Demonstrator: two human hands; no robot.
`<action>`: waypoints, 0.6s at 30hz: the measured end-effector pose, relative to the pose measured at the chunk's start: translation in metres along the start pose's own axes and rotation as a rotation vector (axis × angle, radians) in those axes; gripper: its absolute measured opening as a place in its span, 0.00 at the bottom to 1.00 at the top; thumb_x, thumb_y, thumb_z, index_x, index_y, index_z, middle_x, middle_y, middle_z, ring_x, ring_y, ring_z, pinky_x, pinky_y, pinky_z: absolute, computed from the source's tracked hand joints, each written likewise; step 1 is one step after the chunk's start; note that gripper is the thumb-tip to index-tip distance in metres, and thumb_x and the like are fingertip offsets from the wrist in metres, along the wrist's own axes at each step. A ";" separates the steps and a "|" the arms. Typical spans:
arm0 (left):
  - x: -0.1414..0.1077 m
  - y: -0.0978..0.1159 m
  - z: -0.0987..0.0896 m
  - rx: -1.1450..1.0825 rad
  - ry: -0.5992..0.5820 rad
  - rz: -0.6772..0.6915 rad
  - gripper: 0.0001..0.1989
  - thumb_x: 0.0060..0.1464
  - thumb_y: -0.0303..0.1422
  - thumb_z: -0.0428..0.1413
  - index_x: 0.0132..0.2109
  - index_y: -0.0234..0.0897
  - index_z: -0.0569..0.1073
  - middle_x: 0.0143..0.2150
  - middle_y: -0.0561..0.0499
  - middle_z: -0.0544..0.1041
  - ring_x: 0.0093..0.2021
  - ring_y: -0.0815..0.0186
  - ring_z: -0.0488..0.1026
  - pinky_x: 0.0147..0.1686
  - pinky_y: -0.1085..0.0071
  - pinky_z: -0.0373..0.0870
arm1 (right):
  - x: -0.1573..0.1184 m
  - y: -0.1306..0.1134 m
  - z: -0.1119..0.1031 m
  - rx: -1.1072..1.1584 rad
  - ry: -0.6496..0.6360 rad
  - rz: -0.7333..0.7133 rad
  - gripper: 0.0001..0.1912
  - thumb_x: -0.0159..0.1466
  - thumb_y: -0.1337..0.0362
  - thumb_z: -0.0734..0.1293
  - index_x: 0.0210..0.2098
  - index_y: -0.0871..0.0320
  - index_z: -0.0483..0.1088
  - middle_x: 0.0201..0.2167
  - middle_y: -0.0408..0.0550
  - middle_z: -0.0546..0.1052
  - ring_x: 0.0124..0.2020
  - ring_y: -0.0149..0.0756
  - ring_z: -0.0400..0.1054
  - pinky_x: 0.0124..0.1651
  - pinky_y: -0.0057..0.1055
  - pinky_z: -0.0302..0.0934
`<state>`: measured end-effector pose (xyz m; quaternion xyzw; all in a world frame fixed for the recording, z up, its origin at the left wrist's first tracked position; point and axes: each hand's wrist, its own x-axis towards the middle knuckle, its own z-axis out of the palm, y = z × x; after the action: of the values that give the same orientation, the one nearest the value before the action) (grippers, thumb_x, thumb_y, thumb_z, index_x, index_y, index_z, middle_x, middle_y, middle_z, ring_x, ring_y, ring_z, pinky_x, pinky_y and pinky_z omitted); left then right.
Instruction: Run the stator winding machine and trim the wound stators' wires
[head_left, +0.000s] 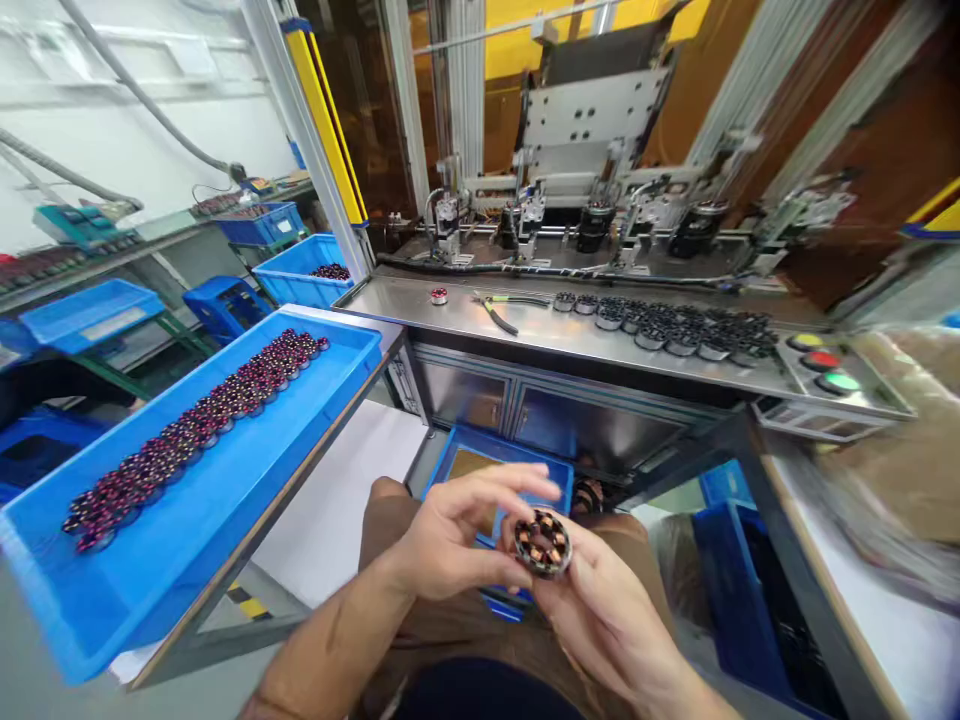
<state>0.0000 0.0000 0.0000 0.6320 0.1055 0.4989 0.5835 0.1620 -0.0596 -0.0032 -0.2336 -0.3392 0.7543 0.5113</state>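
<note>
Over my lap, a small wound motor stator (542, 545) with copper coils and dark teeth faces up towards me. My right hand (607, 600) holds it from the right and below, fingers curled around its rim. From the left, my left hand (457, 535) has its thumb and a finger at the stator's near edge, while its upper fingers stretch out past it. Below my hands, a blue crate (457, 450) on the floor is partly hidden. Dark stators (675, 325) stand in rows on the steel ledge in front of me.
A long blue tray (315, 400) with many stators lies left. Pliers (499, 312) and a single red stator (439, 296) rest on the ledge (397, 295). Behind are machine stations (596, 225). Push buttons (838, 382) sit at right, above a blue bin (739, 580).
</note>
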 end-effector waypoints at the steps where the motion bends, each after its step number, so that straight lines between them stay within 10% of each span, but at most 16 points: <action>1: -0.001 0.001 -0.001 0.058 0.061 -0.032 0.30 0.41 0.33 0.74 0.53 0.44 0.77 0.59 0.44 0.75 0.64 0.53 0.67 0.65 0.56 0.61 | 0.001 0.000 -0.007 -0.086 0.046 -0.051 0.22 0.58 0.46 0.74 0.46 0.51 0.79 0.37 0.47 0.76 0.37 0.32 0.69 0.42 0.26 0.66; 11: -0.001 0.015 0.012 0.274 0.184 -0.156 0.19 0.50 0.40 0.69 0.47 0.35 0.80 0.38 0.46 0.79 0.39 0.66 0.73 0.41 0.71 0.70 | 0.001 0.000 -0.040 -0.404 0.076 -0.332 0.19 0.63 0.54 0.72 0.53 0.48 0.74 0.47 0.48 0.75 0.49 0.38 0.72 0.52 0.31 0.69; 18: -0.002 0.020 0.021 0.497 0.168 -0.158 0.38 0.35 0.44 0.74 0.55 0.34 0.77 0.41 0.46 0.80 0.37 0.65 0.74 0.39 0.71 0.73 | -0.003 0.000 -0.034 -0.915 0.228 -0.723 0.23 0.61 0.72 0.72 0.55 0.51 0.71 0.48 0.50 0.72 0.49 0.39 0.70 0.50 0.33 0.69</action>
<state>0.0058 -0.0201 0.0194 0.7022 0.3216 0.4613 0.4366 0.1864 -0.0528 -0.0256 -0.3792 -0.6308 0.2797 0.6165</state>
